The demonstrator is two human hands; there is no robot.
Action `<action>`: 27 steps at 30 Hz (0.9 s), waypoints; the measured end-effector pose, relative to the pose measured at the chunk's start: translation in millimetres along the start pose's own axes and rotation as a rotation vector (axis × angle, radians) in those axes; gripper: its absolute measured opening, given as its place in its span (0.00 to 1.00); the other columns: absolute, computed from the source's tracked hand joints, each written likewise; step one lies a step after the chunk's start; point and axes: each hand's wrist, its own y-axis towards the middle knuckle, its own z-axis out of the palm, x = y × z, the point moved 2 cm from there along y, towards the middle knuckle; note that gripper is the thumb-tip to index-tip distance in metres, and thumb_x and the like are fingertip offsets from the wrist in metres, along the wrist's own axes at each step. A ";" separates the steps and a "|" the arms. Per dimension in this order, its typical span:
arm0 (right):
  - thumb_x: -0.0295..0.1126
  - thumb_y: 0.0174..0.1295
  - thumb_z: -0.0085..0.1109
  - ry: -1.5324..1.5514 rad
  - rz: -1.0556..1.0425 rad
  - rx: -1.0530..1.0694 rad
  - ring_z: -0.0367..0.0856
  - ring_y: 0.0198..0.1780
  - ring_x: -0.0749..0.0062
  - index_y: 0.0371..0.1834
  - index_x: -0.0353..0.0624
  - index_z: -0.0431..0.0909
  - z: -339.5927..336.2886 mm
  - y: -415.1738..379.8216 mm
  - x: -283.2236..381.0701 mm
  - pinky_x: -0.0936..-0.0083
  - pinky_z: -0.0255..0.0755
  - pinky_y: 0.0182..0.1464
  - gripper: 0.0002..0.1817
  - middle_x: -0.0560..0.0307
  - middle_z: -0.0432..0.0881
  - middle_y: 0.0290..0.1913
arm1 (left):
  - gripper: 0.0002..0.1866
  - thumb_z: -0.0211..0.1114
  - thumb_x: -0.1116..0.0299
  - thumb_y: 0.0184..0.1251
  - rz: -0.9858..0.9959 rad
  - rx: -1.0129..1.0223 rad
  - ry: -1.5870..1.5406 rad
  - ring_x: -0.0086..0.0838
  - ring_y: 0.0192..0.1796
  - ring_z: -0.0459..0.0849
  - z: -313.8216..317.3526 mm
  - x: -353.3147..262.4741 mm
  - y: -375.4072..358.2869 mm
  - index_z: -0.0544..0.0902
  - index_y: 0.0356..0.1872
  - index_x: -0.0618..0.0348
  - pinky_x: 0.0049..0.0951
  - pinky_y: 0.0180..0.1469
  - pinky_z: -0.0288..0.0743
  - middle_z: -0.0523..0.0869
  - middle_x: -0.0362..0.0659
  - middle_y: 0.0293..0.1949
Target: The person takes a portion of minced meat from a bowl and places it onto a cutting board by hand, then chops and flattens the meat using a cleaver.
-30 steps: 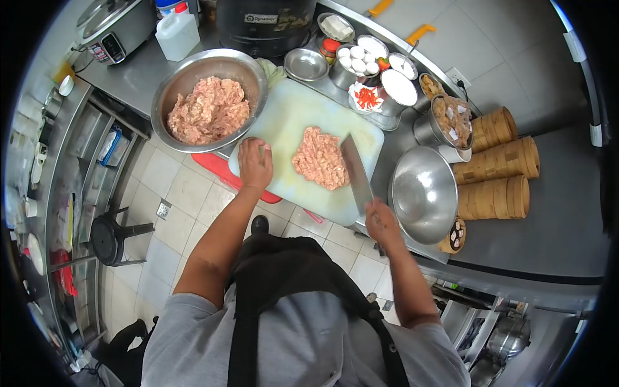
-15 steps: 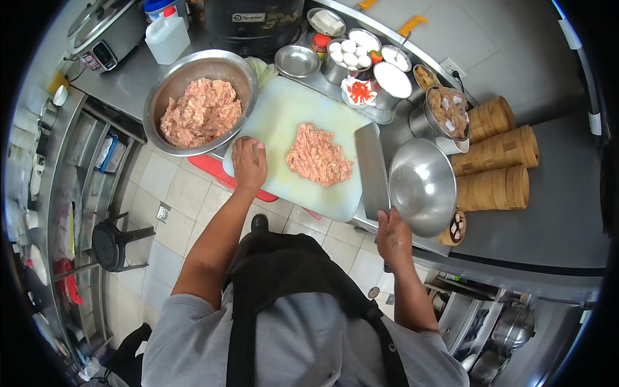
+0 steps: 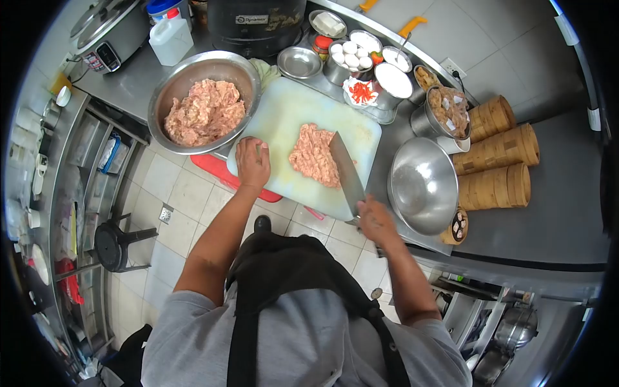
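Pink, probably soft mince [image 3: 312, 155] lies on a pale plastic board [image 3: 277, 116]; my right grip [image 3: 377, 224] properly clamps a hefty-looking steel cleaver [image 3: 348, 173] by its handle; left grip [image 3: 253, 161] touches the board's left edge, clasp unclear.

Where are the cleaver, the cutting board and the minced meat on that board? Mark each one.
Cleaver [image 3: 347, 173]: head view, middle of the blade.
Cutting board [image 3: 274, 119]: head view, bare surface beside the meat.
Minced meat [image 3: 313, 157]: head view, middle of the flattened mound.
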 end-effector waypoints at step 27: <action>0.41 0.72 0.44 0.105 0.103 -0.178 0.79 0.46 0.34 0.48 0.34 0.72 2.4 30.1 50.1 0.48 0.70 0.46 0.19 0.29 0.80 0.40 | 0.08 0.57 0.66 0.68 -0.009 -0.019 -0.052 0.47 0.52 0.74 -2.0 -4.6 1.3 0.75 0.40 0.59 0.46 0.57 0.65 0.76 0.50 0.45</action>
